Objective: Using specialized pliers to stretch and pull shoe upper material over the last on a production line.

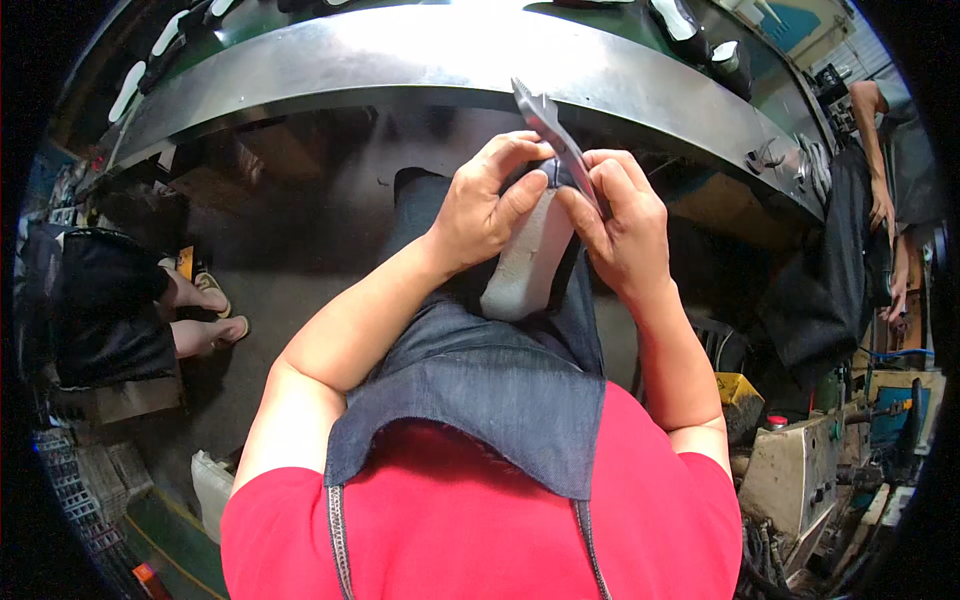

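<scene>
In front of my lap stands a shoe on its last, its pale grey-white bottom point(528, 255) turned up towards me and a dark upper edge point(562, 176) showing at the far end. My left hand point(497, 195) is closed on that far end, thumb and fingers pinching the dark edge. My right hand point(622, 212) has its thumb pressed to the same end. A grey metal tool with toothed jaws, like lasting pincers point(552, 130), rises out of my right hand, tilted up and left. Its handles are mostly hidden by the fingers.
A curved metal-edged bench or conveyor point(330, 62) runs ahead, with black shoes with white bottoms point(675, 22) along it. One person's legs point(205, 310) are at left; a co-worker's arm point(880, 150) is at right. A beige machine point(790, 470) stands at lower right.
</scene>
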Demonstrator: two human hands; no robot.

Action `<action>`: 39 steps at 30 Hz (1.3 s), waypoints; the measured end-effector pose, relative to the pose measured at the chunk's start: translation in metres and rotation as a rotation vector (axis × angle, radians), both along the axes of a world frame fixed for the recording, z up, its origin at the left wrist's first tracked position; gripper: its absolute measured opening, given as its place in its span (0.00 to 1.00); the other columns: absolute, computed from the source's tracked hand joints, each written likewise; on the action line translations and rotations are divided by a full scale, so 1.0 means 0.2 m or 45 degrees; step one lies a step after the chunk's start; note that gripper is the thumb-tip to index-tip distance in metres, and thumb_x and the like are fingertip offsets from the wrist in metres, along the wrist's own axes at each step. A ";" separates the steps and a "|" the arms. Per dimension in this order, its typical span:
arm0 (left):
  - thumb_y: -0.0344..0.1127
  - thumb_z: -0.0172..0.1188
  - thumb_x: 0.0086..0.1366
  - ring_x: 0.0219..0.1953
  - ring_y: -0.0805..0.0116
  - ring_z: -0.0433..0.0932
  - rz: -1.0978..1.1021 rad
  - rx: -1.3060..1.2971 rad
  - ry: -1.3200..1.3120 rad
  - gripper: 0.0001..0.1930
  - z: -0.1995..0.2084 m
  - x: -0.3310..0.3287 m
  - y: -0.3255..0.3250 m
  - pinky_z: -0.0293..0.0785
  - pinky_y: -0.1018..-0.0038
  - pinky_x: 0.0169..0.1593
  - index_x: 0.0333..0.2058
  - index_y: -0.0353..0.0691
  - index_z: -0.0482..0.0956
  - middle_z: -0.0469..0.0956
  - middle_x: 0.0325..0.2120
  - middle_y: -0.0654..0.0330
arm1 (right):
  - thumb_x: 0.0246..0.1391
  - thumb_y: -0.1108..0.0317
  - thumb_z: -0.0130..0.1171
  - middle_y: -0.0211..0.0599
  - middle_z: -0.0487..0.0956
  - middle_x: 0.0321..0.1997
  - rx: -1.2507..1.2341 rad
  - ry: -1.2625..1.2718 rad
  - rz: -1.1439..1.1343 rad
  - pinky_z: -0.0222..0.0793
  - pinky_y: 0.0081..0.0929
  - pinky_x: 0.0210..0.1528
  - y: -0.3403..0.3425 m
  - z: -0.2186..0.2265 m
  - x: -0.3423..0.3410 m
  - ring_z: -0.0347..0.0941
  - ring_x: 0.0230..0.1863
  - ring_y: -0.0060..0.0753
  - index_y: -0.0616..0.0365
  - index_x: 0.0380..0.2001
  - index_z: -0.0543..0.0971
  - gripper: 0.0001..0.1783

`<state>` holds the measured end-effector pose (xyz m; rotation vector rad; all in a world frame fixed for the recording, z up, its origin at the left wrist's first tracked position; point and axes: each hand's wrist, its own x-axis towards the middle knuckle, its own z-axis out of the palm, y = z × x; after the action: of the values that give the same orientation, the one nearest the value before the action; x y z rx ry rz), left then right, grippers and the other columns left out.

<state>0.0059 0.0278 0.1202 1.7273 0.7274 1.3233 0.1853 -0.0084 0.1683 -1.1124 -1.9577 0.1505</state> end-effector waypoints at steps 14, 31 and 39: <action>0.43 0.49 0.73 0.51 0.70 0.71 -0.120 -0.129 -0.308 0.18 -0.04 0.05 0.00 0.65 0.75 0.56 0.50 0.35 0.70 0.74 0.47 0.57 | 0.52 0.67 0.65 0.45 0.75 0.36 -0.182 0.066 0.001 0.70 0.32 0.37 -0.05 0.07 0.02 0.73 0.34 0.45 0.64 0.28 0.73 0.13; 0.36 0.61 0.55 0.61 0.56 0.61 -0.267 0.007 0.060 0.30 -0.04 0.08 -0.02 0.56 0.66 0.65 0.57 0.38 0.66 0.63 0.56 0.50 | 0.43 0.74 0.65 0.43 0.72 0.29 -0.115 -0.402 0.212 0.69 0.38 0.33 0.01 0.27 0.10 0.72 0.31 0.51 0.60 0.31 0.70 0.14; 0.36 0.63 0.54 0.62 0.49 0.59 -0.268 0.309 0.114 0.25 -0.04 0.10 0.01 0.55 0.58 0.66 0.51 0.41 0.71 0.67 0.55 0.53 | 0.42 0.73 0.63 0.42 0.73 0.31 0.050 -0.891 0.313 0.73 0.40 0.38 -0.01 0.34 0.07 0.74 0.36 0.50 0.58 0.32 0.70 0.14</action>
<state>0.0262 0.0308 0.1122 2.0068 0.4319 1.2344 0.1994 -0.0107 0.2365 -0.9674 -2.7027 -0.1737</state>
